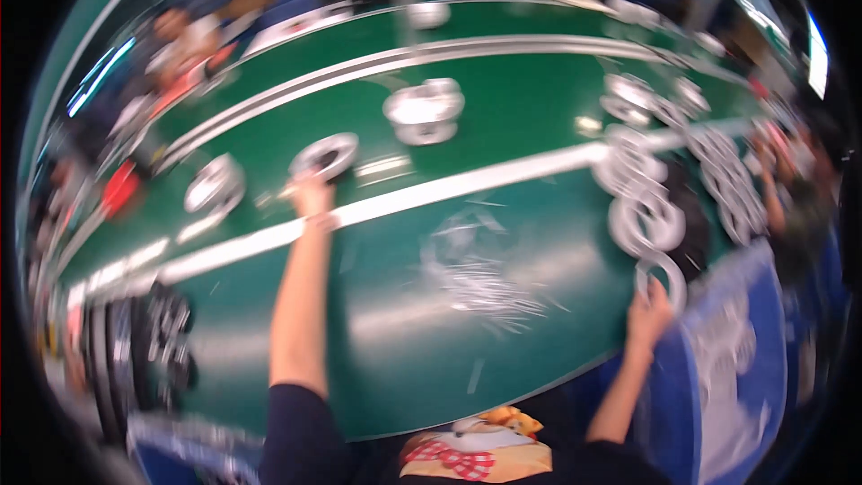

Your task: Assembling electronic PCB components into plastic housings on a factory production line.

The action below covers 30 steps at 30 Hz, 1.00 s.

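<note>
My left hand reaches far forward over the green belt, its fingers closed on the near edge of a pale ring-shaped part with a dark middle. At the right, my right hand grips a white ring. That ring is at the near end of a row of overlapping white rings. Motion blur hides the fine detail of both hands. A pile of thin clear and white strips lies between my arms on the green tabletop.
Shiny round parts sit on the belt, one left and one stack ahead. A pale rail divides belt from table. Dark rings stand at the left. A blue lined bin is at my right. Other people work around.
</note>
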Each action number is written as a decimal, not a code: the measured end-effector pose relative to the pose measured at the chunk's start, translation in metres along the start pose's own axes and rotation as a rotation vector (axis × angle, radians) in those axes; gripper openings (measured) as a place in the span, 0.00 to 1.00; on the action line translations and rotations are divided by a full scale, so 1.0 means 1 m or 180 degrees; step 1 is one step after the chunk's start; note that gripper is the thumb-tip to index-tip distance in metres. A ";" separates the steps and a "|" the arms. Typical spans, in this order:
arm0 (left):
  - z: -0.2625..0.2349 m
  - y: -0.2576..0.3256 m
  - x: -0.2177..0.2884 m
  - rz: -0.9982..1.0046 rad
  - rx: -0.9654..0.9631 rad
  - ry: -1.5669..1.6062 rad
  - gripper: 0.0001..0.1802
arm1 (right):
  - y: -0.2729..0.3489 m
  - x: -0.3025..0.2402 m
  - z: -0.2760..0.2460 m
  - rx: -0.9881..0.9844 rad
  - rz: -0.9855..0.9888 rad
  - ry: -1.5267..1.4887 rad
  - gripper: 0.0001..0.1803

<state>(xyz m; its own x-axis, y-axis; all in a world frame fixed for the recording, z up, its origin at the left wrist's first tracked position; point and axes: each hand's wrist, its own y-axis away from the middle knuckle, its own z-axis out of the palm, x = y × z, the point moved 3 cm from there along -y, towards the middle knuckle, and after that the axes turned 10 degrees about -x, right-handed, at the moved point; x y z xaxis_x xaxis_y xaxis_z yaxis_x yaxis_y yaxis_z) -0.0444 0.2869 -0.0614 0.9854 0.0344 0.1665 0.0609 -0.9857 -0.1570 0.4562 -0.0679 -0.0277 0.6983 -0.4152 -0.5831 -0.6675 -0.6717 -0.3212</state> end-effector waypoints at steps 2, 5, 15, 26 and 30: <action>-0.006 0.011 0.011 -0.0709 0.0533 0.1765 0.26 | 0.000 0.019 -0.006 -0.0250 -0.0029 0.0249 0.16; -0.065 0.026 -0.009 -0.0284 0.1071 0.3684 0.24 | 0.011 0.011 -0.033 0.0141 -0.0267 -0.0001 0.16; -0.301 0.286 -0.195 -0.0392 0.0312 0.1749 0.11 | 0.122 -0.212 -0.014 -0.1141 -0.3629 -0.1290 0.08; -0.258 0.367 -0.258 -0.1639 0.0932 0.1786 0.08 | 0.201 -0.257 0.066 -0.3851 -0.4059 -0.1314 0.22; -0.210 0.307 -0.327 -0.1608 -0.0686 -0.0500 0.25 | 0.199 -0.274 0.051 -0.3527 -0.4158 -0.0998 0.39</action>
<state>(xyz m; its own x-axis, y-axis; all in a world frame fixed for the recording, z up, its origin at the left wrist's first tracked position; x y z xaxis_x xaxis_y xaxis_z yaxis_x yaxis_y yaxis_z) -0.3818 -0.0612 0.0404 0.8552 0.5179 0.0200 0.5130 -0.8514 0.1093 0.1189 -0.0566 0.0299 0.4261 0.7318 -0.5318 0.8190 -0.5618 -0.1168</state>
